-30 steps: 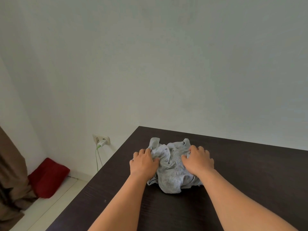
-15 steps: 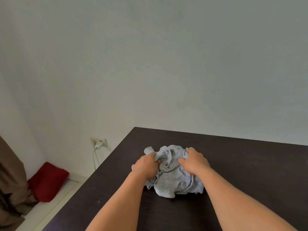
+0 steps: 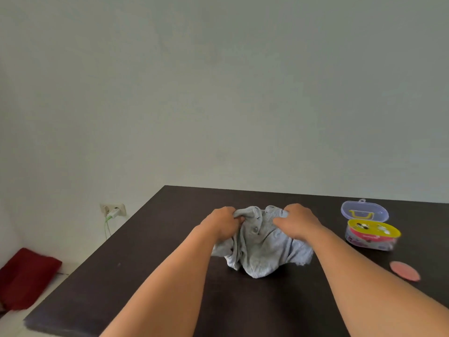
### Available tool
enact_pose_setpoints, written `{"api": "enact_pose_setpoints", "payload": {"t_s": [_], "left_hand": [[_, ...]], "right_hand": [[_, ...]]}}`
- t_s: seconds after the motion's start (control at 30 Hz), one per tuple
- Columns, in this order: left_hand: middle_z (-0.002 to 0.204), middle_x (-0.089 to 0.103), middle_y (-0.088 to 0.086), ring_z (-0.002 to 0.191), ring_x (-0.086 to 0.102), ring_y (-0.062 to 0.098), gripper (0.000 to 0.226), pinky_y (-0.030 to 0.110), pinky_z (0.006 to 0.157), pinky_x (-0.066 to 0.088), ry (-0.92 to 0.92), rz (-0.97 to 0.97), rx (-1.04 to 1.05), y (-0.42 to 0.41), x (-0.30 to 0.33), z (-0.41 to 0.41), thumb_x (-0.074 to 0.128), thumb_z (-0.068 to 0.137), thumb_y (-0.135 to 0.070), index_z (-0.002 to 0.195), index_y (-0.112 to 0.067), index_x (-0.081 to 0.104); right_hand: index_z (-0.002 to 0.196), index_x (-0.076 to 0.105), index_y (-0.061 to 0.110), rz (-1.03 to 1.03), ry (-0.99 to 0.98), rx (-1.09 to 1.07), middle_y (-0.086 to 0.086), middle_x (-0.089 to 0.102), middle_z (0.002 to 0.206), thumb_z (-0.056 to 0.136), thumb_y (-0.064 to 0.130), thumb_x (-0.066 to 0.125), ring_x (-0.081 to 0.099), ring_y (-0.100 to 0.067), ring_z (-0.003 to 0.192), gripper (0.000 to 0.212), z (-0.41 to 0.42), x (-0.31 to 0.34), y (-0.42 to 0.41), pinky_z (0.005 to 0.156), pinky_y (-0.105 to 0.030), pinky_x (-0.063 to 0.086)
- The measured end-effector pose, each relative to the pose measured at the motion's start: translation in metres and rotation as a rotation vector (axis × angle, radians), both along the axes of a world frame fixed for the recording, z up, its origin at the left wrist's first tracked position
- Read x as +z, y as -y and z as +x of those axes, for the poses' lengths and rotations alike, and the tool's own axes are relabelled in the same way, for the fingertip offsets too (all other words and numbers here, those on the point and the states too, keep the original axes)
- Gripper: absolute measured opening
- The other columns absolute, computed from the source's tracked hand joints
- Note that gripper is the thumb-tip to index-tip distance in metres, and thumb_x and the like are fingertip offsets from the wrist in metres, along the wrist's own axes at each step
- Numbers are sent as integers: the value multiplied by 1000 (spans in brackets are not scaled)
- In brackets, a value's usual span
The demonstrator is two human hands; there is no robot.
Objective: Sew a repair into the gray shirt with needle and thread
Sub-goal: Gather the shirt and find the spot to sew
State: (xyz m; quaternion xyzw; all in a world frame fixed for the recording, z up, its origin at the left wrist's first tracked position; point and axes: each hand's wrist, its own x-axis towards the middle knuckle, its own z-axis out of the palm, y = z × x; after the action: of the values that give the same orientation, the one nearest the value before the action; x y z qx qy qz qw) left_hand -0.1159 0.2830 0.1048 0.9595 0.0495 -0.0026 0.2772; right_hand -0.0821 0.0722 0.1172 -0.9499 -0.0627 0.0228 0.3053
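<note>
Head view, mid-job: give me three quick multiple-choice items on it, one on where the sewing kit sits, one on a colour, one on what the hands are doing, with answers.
1. Where is the sewing kit box relative to the gray shirt?
A. To its right on the table
B. To its left on the table
C. On the floor

2. What colour is the table?
A. White
B. Dark brown
C. Red

3. What state are the hands in?
A. Both flat on the bare table
B. Both gripping the shirt
C. One holding the kit

Answers:
1. A, as the box stands right of the shirt, apart from it, its clear lid open.
2. B, as the bare top around the shirt is dark brown.
3. B, as the left hand and the right hand both curl into bunched fabric.
</note>
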Motion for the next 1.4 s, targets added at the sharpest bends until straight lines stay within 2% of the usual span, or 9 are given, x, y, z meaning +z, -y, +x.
{"api": "enact_pose_setpoints", "payload": {"t_s": [0.33, 0.43, 0.5, 0.63, 0.83, 0.93, 1.03, 1.2, 1.4], "left_hand": [[101, 63, -3, 96, 62, 21, 23, 39, 90, 52, -73, 111, -132, 43, 0, -53, 51, 100, -46, 91, -26, 58], [111, 63, -4, 103, 61, 22, 17, 44, 96, 51, -68, 134, -103, 50, -27, -70, 50, 96, -49, 95, -33, 57], [108, 63, -3, 101, 63, 23, 19, 46, 95, 52, -127, 142, -103, 55, -43, -81, 49, 92, -51, 91, -32, 53], [98, 67, -8, 100, 66, 20, 26, 48, 97, 49, -164, 120, -92, 61, -56, -92, 50, 83, -54, 100, -35, 55], [139, 54, -4, 133, 44, 28, 52, 50, 109, 29, -54, 158, 29, 70, -43, -85, 47, 86, -62, 129, -35, 59], [126, 65, -3, 120, 55, 25, 55, 47, 105, 35, -5, 121, 97, 85, -36, -77, 41, 88, -71, 115, -29, 64], [121, 66, 0, 115, 59, 27, 70, 45, 101, 38, -95, 93, 124, 101, -37, -66, 42, 83, -79, 122, -25, 63], [119, 64, 1, 115, 59, 29, 40, 38, 89, 45, -125, 64, 134, 103, -42, -50, 54, 94, -46, 127, -24, 61], [100, 67, -6, 100, 64, 23, 15, 43, 96, 52, 110, -215, 114, 91, -31, -38, 57, 96, -46, 93, -31, 57]], "right_hand": [[65, 37, 18, 52, -75, 25, 2, 41, 63, 82, 29, 62, 37, -16, 58, 32, -68, -3, 62, 55, -30, 29], [74, 46, 18, 21, -143, 46, 2, 54, 75, 83, 32, 61, 42, -14, 59, 23, -82, -31, 70, 57, -29, 32], [88, 58, 18, -40, -197, 70, 7, 64, 106, 85, 33, 61, 51, -10, 65, 15, -89, -46, 75, 58, -24, 37], [87, 56, 25, -122, -251, 74, 4, 60, 95, 85, 41, 65, 59, -10, 80, 18, -98, -56, 82, 59, -22, 39], [124, 60, 30, -113, -99, 38, 3, 57, 127, 80, 48, 69, 56, -19, 116, 48, -91, -49, 82, 93, -31, 47], [103, 67, 34, 14, 24, 66, 7, 63, 106, 87, 25, 65, 61, -12, 95, 18, -84, -43, 73, 76, -21, 49], [93, 75, 32, 53, 5, 128, 11, 70, 92, 91, 10, 55, 66, -8, 86, 30, -81, -38, 62, 65, -15, 46], [80, 76, 32, 44, -125, 186, 7, 76, 86, 85, -3, 48, 69, -15, 88, 45, -75, -38, 54, 80, -28, 56], [91, 74, 28, 119, -105, 173, 7, 77, 89, 86, 0, 47, 70, -14, 93, 40, -59, -30, 42, 92, -35, 56]]}}
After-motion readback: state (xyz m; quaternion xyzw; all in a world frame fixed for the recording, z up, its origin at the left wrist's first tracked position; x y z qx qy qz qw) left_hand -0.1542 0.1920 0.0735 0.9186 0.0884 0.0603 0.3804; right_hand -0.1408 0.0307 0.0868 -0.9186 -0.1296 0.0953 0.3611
